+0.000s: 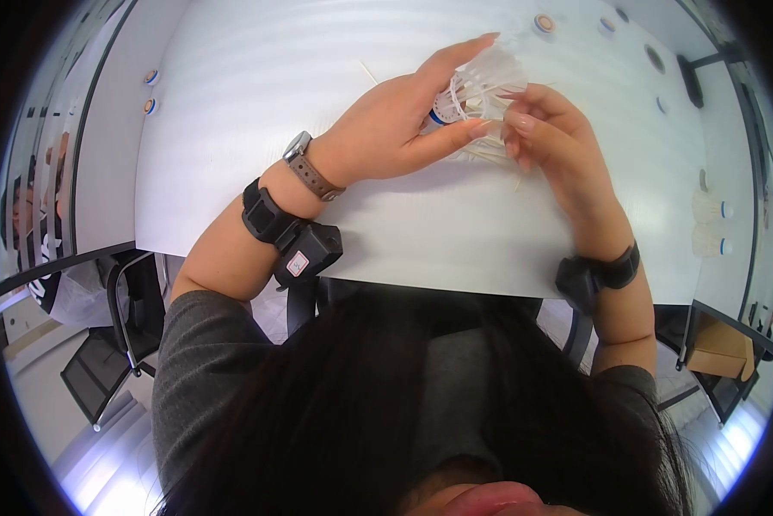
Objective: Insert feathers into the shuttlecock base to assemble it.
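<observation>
My left hand (395,120) is wrapped around a white shuttlecock (500,73) with a blue band at its base. The shuttlecock lies tilted, its flared skirt toward the upper right, and white strips cross its middle. Beside the skirt, my right hand (554,142) has thumb and fingers pinched together; whatever is between them is too small to make out. Thin pale sticks (489,153) lie loosely on the table under and between both hands. One more thin stick (368,72) lies beyond my left hand.
The white table (360,232) carries small round blue-banded pieces, one (544,23) at the far side and others by the left edge (150,106). Two white shuttlecocks (709,209) lie near the right edge. A cardboard box (720,348) sits lower right; a chair (102,370) stands lower left.
</observation>
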### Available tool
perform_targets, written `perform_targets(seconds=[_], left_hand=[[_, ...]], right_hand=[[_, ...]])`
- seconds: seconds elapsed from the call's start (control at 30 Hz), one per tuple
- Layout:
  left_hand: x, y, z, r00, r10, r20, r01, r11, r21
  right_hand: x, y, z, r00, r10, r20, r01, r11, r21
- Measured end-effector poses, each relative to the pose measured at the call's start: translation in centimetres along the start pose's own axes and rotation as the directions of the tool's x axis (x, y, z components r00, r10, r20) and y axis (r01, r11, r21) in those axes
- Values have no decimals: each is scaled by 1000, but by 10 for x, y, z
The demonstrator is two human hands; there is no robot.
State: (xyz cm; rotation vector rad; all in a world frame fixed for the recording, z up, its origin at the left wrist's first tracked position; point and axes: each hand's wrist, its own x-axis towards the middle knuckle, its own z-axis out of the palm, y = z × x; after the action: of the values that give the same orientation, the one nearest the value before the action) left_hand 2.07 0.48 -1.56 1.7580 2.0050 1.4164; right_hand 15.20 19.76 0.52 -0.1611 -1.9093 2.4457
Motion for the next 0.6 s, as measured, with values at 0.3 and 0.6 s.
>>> perform_targets(seconds=[0.3, 0.6], left_hand=[[1, 0, 0, 998, 50, -35, -52, 998, -38], [1, -2, 1, 998, 23, -65, -25, 999, -36]], right_hand=[[-1, -5, 0, 994, 74, 81, -79, 995, 67], [-1, 0, -7, 997, 37, 62, -44, 992, 117]])
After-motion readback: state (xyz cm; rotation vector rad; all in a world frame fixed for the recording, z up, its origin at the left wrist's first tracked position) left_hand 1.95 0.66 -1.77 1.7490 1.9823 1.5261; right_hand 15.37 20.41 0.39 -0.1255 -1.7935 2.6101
